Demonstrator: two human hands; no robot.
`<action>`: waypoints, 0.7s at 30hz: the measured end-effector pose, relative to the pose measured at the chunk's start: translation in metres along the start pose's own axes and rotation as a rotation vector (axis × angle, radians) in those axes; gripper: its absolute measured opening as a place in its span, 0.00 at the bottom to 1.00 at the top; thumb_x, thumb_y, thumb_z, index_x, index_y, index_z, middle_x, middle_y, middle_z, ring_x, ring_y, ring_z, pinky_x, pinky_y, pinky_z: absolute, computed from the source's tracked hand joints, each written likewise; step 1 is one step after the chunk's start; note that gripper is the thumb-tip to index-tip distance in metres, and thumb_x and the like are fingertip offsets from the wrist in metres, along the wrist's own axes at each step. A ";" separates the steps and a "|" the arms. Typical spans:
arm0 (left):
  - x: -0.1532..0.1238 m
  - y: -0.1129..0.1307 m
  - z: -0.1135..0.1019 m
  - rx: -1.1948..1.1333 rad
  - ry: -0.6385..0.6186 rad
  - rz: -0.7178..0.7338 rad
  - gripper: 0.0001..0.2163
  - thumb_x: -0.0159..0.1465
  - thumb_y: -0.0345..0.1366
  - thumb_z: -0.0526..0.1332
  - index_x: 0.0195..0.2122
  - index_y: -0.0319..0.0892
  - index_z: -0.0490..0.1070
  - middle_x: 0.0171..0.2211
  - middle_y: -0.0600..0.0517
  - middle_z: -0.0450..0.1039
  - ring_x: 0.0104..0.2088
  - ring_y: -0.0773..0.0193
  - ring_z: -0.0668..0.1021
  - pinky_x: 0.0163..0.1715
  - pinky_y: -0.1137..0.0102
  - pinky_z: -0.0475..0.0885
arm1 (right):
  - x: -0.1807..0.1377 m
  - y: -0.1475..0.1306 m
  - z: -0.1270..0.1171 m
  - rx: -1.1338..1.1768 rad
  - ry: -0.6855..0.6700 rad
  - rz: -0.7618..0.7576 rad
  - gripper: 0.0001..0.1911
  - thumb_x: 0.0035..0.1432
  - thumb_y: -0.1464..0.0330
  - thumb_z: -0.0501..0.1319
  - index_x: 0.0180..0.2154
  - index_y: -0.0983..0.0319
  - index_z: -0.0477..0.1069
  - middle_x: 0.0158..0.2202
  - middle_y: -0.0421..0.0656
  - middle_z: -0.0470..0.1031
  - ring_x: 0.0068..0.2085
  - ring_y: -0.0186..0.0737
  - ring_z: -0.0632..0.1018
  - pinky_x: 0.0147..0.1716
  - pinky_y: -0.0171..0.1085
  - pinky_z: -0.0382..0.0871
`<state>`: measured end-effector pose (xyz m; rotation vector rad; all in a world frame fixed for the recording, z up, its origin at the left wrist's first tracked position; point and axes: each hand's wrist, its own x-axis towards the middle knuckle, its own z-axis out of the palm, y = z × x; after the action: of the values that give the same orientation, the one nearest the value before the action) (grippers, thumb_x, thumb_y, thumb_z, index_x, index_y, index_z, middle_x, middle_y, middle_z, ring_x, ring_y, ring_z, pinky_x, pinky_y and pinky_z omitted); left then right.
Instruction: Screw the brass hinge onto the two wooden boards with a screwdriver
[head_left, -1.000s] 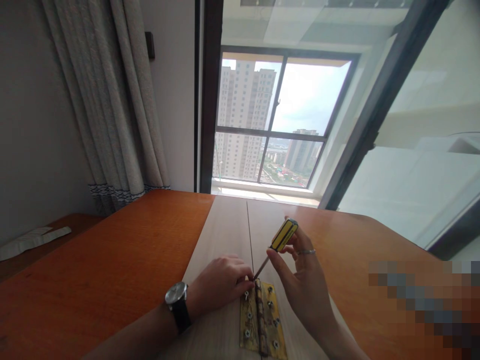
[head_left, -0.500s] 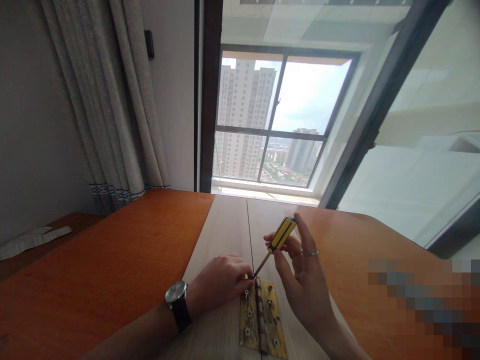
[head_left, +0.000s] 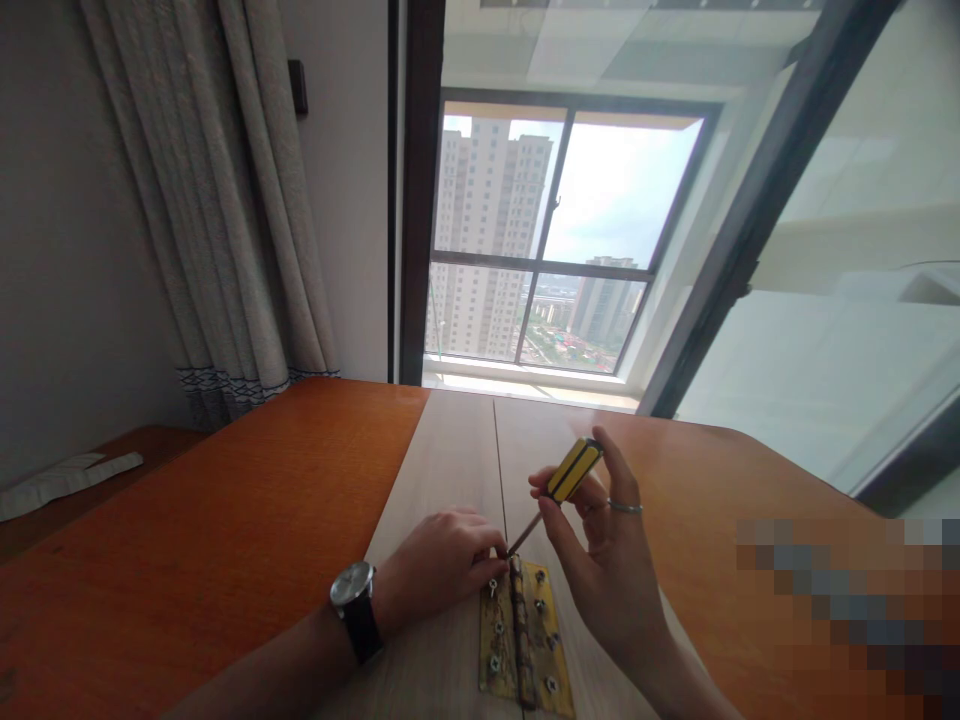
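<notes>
On the tabletop (head_left: 262,500), my right fingers (head_left: 561,528) pinch the screwdriver (head_left: 576,470); my bunched left fingers (head_left: 489,543) should steady its tip.

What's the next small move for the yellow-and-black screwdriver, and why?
Probably a slight twist of the yellow-and-black screwdriver by the right hand: its metal shaft slants down to the left hand, by the upper end of the brass-coloured hinge. What its end meets is too small to tell.

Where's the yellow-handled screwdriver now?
In the head view, low and right of center, the yellow-handled screwdriver is in the right hand; its tip is by the left hand, at the far end of the hinge.
</notes>
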<state>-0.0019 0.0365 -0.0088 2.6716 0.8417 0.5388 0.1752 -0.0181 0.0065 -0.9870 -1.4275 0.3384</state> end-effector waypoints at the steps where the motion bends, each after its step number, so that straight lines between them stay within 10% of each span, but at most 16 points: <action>1: 0.000 0.000 0.000 0.000 -0.001 -0.002 0.02 0.66 0.33 0.66 0.36 0.42 0.77 0.32 0.53 0.78 0.37 0.61 0.77 0.38 0.71 0.68 | 0.000 -0.001 0.000 0.010 -0.002 0.003 0.39 0.65 0.69 0.59 0.71 0.50 0.43 0.45 0.45 0.78 0.45 0.43 0.81 0.49 0.48 0.75; 21: -0.002 0.003 -0.003 0.012 0.007 0.018 0.02 0.67 0.33 0.66 0.35 0.41 0.76 0.33 0.53 0.77 0.36 0.62 0.77 0.38 0.71 0.67 | 0.004 0.005 -0.003 -0.083 0.088 -0.026 0.40 0.62 0.63 0.65 0.70 0.51 0.50 0.45 0.45 0.75 0.45 0.42 0.78 0.49 0.43 0.77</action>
<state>-0.0031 0.0332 -0.0049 2.6916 0.8264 0.5497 0.1807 -0.0131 0.0057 -1.0370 -1.3823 0.2159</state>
